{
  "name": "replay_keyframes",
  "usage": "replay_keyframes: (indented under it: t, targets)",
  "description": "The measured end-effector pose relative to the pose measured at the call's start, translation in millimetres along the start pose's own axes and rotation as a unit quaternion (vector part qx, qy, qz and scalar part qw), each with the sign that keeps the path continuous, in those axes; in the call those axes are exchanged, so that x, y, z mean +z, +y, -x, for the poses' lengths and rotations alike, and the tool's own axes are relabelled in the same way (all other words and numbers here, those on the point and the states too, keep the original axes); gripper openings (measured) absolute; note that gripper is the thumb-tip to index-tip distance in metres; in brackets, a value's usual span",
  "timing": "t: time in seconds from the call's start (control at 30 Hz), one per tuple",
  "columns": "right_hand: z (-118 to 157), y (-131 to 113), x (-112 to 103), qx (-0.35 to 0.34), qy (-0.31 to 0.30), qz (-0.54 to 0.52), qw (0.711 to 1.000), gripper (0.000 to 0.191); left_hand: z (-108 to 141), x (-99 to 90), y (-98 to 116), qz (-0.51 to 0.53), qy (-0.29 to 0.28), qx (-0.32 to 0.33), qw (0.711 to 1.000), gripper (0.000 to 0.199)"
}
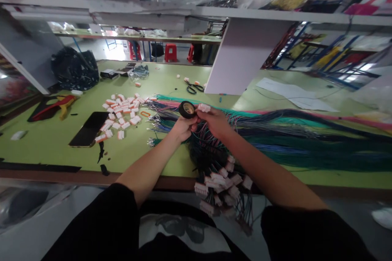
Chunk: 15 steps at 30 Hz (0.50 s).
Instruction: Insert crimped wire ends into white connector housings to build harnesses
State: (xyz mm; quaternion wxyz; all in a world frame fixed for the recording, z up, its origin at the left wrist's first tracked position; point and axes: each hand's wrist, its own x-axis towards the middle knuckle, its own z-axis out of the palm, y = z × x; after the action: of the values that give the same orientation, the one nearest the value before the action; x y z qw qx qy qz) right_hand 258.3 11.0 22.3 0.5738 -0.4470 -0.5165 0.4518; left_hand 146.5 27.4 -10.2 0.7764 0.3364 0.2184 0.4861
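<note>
My left hand is closed on a roll of black tape, held upright over the table. Just beside it, my right hand pinches a white connector; the two hands meet at the fingers. Thin wires run beneath both hands, and bundles of green, blue, black and pink wires stretch off to the right. Wired connectors hang in a cluster over the table's front edge, below my right forearm. To the left lies a pile of loose white and orange connectors.
A black phone lies left of the pile. Behind it are a red and yellow tool and a dark plastic bag. Black-handled scissors rest near a white upright panel. A loaded shelf crosses above. Paper sheets lie at right.
</note>
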Motion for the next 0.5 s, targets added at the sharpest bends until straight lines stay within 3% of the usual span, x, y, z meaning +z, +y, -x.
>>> replay_keyframes:
  t: [0.1, 0.17, 0.27, 0.37, 0.43, 0.5]
  targets:
    - [3, -2, -1, 0.005, 0.026, 0.021, 0.999, 0.027, 2, -3.6, 7, -0.046, -0.015, 0.032, 0.998, 0.030]
    - [5, -7, -8, -0.016, 0.032, 0.108, 0.994, 0.029, 3, -5.9, 15, -0.099, -0.060, 0.040, 0.993, 0.026]
    - [10, -15, -20, -0.104, 0.040, 0.330, 0.937, 0.028, 6, -3.3, 22, -0.197, -0.098, 0.052, 0.974, 0.017]
    - [17, -21, -20, -0.140, 0.034, 0.478, 0.866, 0.020, 9, 6.5, 15, -0.302, -0.044, 0.129, 0.944, 0.016]
    - [21, -22, -14, -0.127, 0.031, 0.515, 0.847, 0.014, 11, 13.0, 7, -0.343, 0.022, 0.176, 0.922, 0.018]
    - [24, -22, -9, -0.105, 0.042, 0.533, 0.839, 0.013, 14, 16.6, 1, -0.330, 0.066, 0.184, 0.924, 0.018]
